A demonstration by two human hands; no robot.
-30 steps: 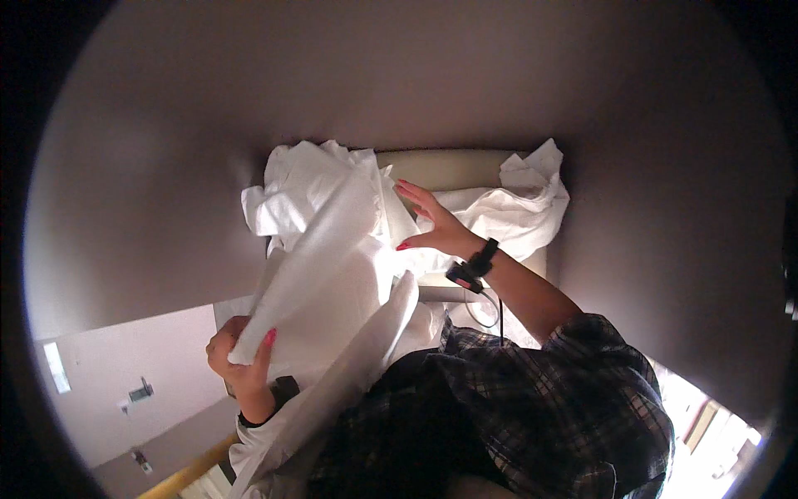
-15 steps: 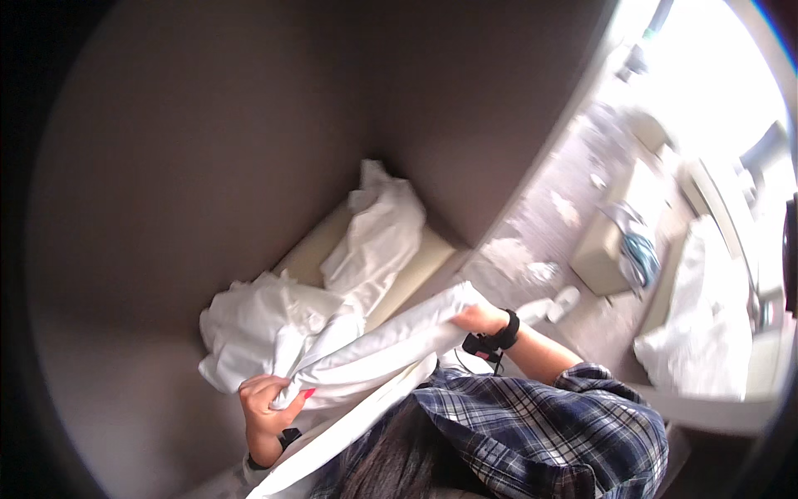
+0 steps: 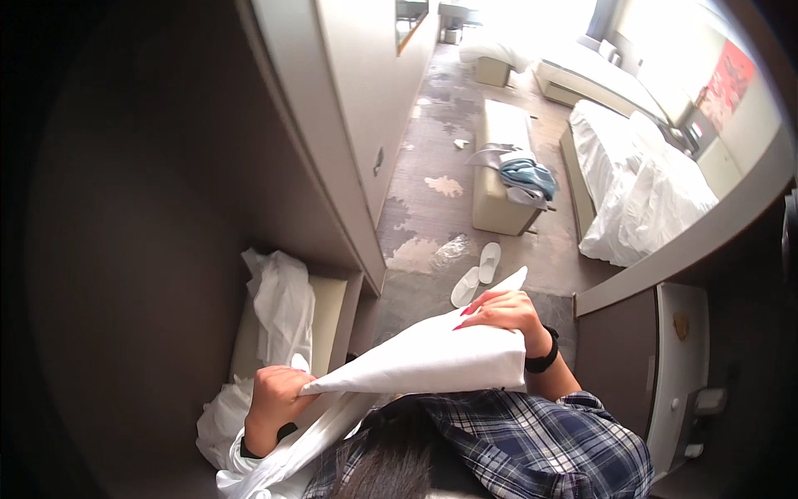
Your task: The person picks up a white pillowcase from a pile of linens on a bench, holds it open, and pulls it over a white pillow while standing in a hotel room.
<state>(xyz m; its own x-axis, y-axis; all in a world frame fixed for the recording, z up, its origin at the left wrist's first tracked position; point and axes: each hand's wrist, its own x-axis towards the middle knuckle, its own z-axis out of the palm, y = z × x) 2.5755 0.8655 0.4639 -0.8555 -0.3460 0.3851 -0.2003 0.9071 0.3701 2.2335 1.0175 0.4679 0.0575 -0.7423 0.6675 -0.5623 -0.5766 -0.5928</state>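
Observation:
A folded white linen cloth stretches between my two hands, low in the picture. My left hand is closed around its narrow end, from which a long strip of the fabric trails down past my plaid shirt. My right hand grips the wider end, fingers curled over the top edge; a black band sits on that wrist. More crumpled white linen lies on a beige padded bench just beyond my left hand.
A dark wall fills the left side. Past a light partition, a patterned carpet holds a pair of white slippers, a beige ottoman with blue clothing on it, and beds with white bedding. A cabinet stands at right.
The view has swung right, from the dark alcove toward the bright room. The cloth has gone from loosely held and spread out to a tighter folded bundle between both hands.

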